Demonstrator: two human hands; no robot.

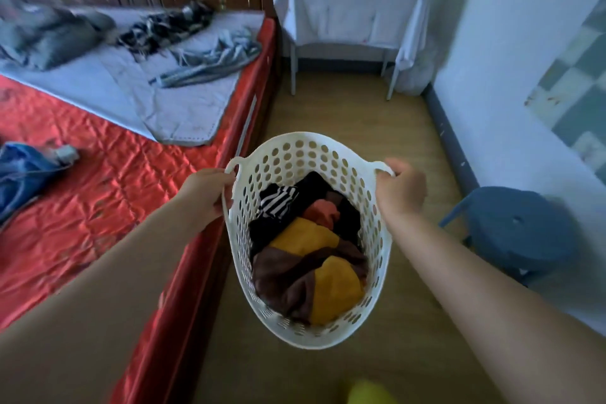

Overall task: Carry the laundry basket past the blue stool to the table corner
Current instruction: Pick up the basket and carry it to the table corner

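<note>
A white perforated laundry basket [305,154] hangs above the wooden floor in the middle of the view, filled with yellow, brown, orange and striped clothes. My left hand [210,193] grips its left handle and my right hand [400,190] grips its right handle. The blue stool [515,233] stands on the floor to the right of the basket, against the wall. The table [354,3], draped in a white cloth, stands straight ahead at the far end of the aisle.
A bed with a red quilt [114,193], a grey sheet and loose clothes runs along the left. A white wall [511,75] with a dark skirting board bounds the right. The wooden floor aisle [354,115] leads to the table.
</note>
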